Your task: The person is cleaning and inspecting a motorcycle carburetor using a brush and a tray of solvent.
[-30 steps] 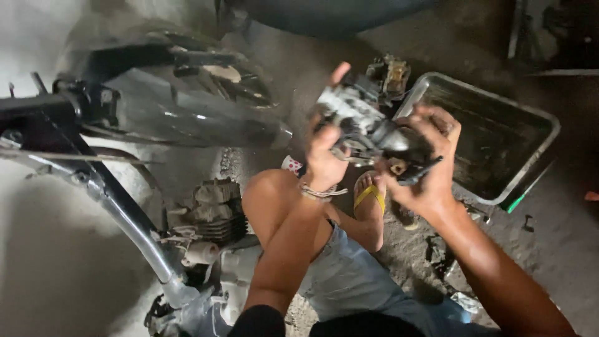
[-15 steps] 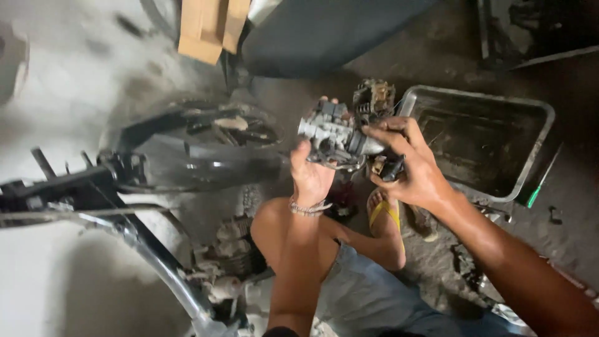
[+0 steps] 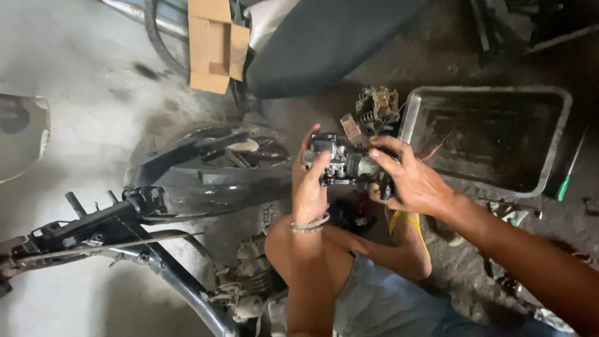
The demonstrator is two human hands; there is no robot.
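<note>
Head view: both hands are closing around 1 small grey cast-metal carburettor with dark fittings [image 3: 344,163], held up between them above the person's bent knee. Left hand [image 3: 310,184] is wrapping its near end, thumb on top; right hand [image 3: 409,181] is clasping the far end, fingers [image 3: 387,156] draped over the body. It looks stiff, dense, probably greasy and slippery, best taken by the solid body, not the thin fittings. Behind it are lying a rectangular dull metal tray [image 3: 555,156] and a black motorcycle frame [image 3: 125,243].
</note>
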